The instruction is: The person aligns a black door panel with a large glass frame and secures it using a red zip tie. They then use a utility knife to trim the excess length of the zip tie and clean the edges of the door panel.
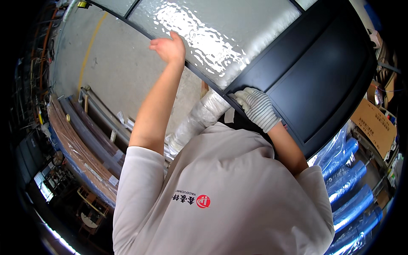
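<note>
A large dark-framed door panel [323, 80] lies tilted across the top of the head view. Rippled, shiny glass [199, 38] fills its left part, and smooth dark panelling its right. Bare, my left hand [170, 49] is at the frame's near edge, thumb apart over the glass side and fingers pointing left; they do not wrap visibly around anything. My right hand [257, 108], in a grey-white striped knit glove, bends its fingers over the near dark edge, close to the glass corner. Its fingertips are partly hidden.
A plastic-wrapped roll [199, 114] stands below the panel's edge. Long wrapped brown profiles [85, 140] lie on the left, beside a yellow floor line [91, 51]. On the right are blue-wrapped rolls [348, 187] and a cardboard box [374, 127]. A yellow tape measure [83, 4] sits at top left.
</note>
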### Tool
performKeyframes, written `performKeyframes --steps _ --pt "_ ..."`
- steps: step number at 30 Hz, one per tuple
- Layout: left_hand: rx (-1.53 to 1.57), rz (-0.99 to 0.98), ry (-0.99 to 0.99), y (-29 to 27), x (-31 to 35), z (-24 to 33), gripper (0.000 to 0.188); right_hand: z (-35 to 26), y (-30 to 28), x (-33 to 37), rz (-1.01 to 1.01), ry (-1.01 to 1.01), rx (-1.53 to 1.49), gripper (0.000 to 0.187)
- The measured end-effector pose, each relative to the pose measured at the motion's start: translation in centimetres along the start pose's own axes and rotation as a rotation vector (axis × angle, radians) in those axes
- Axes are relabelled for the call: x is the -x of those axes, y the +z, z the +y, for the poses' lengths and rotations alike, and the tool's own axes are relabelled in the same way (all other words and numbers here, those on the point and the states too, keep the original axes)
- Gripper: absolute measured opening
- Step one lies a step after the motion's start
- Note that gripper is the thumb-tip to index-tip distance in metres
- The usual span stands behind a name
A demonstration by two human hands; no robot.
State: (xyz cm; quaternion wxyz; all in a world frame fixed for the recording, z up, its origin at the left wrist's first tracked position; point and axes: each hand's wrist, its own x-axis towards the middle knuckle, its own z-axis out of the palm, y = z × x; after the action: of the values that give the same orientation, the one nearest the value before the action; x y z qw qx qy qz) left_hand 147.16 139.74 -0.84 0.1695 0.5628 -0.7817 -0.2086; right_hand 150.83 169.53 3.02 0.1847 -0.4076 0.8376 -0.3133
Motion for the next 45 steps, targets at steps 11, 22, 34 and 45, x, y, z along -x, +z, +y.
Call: performKeyframes --steps 11,22,34,45 --pt "0.042 0.046 0.048 0.0 0.1 0.0 0.059 0.2 0.4 0.1 0.047 -0.014 0.035 0.010" --pt "0.003 0.044 0.023 0.4 -0.1 -0.2 0.061 -0.5 -0.4 -0.1 0.046 -0.064 -0.144 0.016" --pt "-0.013 0.035 -0.004 -0.1 0.1 0.3 0.064 0.4 1.3 0.6 0.090 0.002 -0.128 0.017" --pt "0.033 0.096 0.085 0.3 0.3 -0.5 0.058 -1.1 0.2 0.4 0.105 0.134 -0.354 0.011"
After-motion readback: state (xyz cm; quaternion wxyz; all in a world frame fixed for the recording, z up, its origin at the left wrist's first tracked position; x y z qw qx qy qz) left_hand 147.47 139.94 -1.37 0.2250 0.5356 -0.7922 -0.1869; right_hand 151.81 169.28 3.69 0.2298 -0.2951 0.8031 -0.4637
